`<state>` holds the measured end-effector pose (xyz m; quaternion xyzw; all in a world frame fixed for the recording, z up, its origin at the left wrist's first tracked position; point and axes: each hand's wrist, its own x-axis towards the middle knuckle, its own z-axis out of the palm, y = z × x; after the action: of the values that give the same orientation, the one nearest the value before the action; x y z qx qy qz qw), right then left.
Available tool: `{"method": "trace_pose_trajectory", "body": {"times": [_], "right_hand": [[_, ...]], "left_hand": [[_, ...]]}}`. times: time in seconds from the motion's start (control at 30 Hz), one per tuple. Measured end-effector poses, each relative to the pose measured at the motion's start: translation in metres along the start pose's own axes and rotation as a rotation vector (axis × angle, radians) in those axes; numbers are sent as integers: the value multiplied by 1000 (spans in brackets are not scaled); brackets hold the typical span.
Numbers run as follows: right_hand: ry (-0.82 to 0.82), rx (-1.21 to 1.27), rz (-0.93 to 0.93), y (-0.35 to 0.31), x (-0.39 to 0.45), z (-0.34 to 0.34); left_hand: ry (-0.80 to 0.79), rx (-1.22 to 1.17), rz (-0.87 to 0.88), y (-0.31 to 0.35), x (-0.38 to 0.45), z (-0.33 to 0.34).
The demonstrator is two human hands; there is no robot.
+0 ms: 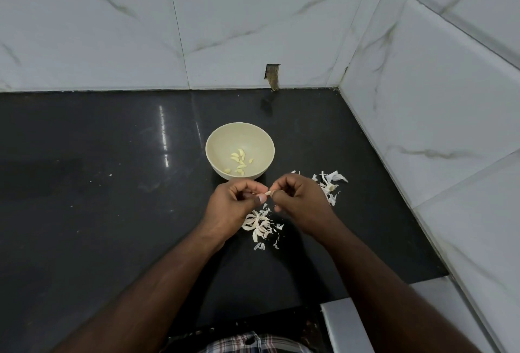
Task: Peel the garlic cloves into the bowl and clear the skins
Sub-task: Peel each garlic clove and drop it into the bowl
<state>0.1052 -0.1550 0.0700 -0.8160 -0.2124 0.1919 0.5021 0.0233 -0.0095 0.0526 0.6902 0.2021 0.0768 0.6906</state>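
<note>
1. Worktop [98,212]: carries all.
2. Bowl [240,151]: holds peeled cloves.
3. Left hand [235,206], right hand [298,198]: just before bowl, both pinch one garlic clove [268,193].
4. Skins [260,226]: before bowl; a slipping clove could land among them.

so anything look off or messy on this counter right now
Two things. Garlic skins lie scattered on the black counter below the hands, with a second heap of skins right of the bowl; expected mid-peel. Odder: a rough cut-out hole in the wall tile behind the bowl, with a raw, unfinished edge.
</note>
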Motion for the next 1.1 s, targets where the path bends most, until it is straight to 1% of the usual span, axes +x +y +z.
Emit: {"method": "trace_pose_trajectory", "body": {"times": [0.1,0.23,0.3,0.4,0.5,0.6,0.63,0.73,0.83,0.93,1.03,1.1], "right_hand": [[5,-12,5,-4,-2,1],[9,-32,19,-6,-4,5],[1,-73,21,-5,-3,5],[-9,-102,43,-2,-3,4],[42,-147,83,7,-1,-3],[81,-115,133,13,2,-13],[103,-150,137,15,3,-17],[174,-319,109,16,1,-29],[194,-348,68,18,1,-34],[157,-247,3,12,1,-27],[49,-50,17,3,-3,-14],[31,20,14,-1,-5,-4]], "left_hand": [[0,53,17,0,0,0],[-9,33,5,-3,-2,3],[-15,-10,-7,-4,-3,4],[-15,-150,-36,-4,-1,4],[-8,-248,-50,-3,0,3],[-32,-266,-58,-1,0,1],[-33,-274,-71,-1,0,0],[-24,-326,-114,1,1,-1],[-16,-359,-136,2,2,-1],[-20,-371,-138,3,2,0],[-22,-374,-135,1,2,3],[-25,-379,-141,1,2,3]]}}
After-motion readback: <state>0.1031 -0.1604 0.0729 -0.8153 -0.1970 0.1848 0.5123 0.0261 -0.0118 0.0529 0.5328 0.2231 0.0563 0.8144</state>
